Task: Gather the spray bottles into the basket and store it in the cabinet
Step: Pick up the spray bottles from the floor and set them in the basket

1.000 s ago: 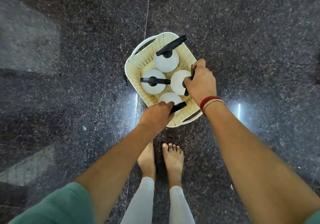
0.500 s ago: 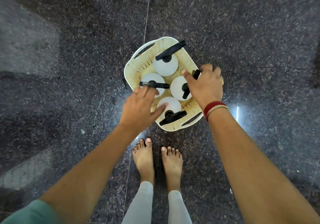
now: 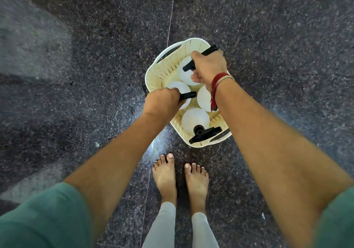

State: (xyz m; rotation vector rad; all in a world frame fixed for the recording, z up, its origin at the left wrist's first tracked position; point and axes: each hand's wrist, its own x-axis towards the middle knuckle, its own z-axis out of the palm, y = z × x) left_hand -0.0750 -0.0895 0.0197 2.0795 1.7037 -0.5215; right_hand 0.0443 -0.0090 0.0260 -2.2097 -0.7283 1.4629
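A cream perforated basket [image 3: 166, 65] stands on the dark granite floor and holds several white spray bottles with black trigger heads. My left hand [image 3: 162, 102] is closed on the black head of the left bottle [image 3: 180, 88]. My right hand [image 3: 209, 67] is closed on the black head of the far bottle [image 3: 184, 73]. The near bottle [image 3: 195, 120] stands free, its trigger pointing right. A fourth bottle [image 3: 204, 98] sits partly hidden under my right wrist.
Polished dark granite floor [image 3: 76, 75] with a thin tile joint running top to bottom left of the basket. My bare feet [image 3: 180, 177] stand just in front of the basket. A small white scrap [image 3: 96, 144] lies on the floor at left.
Both hands moved from the near side of the basket onto bottle heads: the left one closed on the left bottle, the right one shifted to the far bottle. The view came closer.
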